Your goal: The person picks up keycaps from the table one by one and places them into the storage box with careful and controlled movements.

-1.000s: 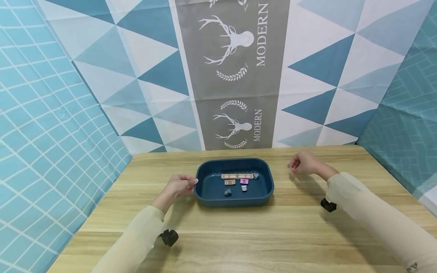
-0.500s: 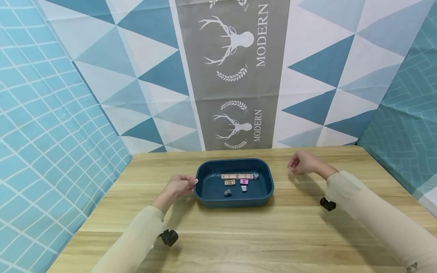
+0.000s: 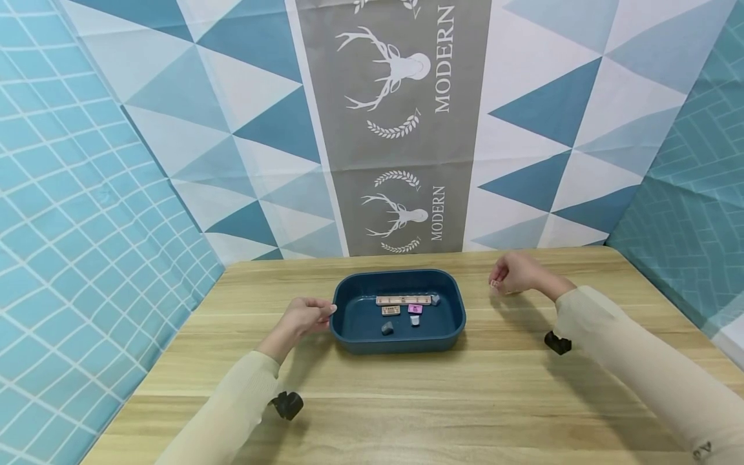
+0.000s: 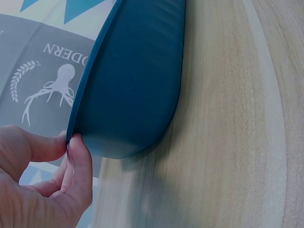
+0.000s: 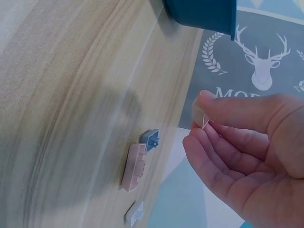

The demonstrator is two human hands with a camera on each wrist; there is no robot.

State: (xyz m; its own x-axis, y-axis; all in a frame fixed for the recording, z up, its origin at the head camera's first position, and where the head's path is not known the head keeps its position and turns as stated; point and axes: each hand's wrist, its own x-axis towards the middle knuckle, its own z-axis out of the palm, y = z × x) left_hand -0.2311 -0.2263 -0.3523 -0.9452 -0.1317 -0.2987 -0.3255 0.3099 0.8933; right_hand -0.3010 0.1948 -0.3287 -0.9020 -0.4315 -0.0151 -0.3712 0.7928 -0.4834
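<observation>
My left hand point(image 3: 306, 316) pinches the left rim of a dark blue plastic tub point(image 3: 401, 347) between thumb and fingers, as the left wrist view shows too. Right of the tub, my right hand point(image 3: 516, 274) pinches a small pale plastic piece point(image 5: 198, 115) between thumb and fingertips, held above the table. Below that hand, in the right wrist view, a blue-grey piece point(image 5: 151, 138) touches a longer pink piece point(image 5: 133, 166) with a hollow side. A small white piece point(image 5: 134, 213) lies apart from them. In the head view the right hand mostly hides these three.
Inside the tub lie a long pinkish strip point(image 3: 403, 300), a tan piece point(image 3: 391, 310), a purple piece point(image 3: 415, 309), a white piece point(image 3: 414, 320) and dark grey pieces such as one at front point(image 3: 387, 329). The wooden table point(image 3: 372, 413) meets a patterned wall cloth point(image 3: 401, 129) behind.
The right hand has shifted very slightly up with the pale piece between its fingertips, and the piece has turned a little. The left hand and tub stay in place.
</observation>
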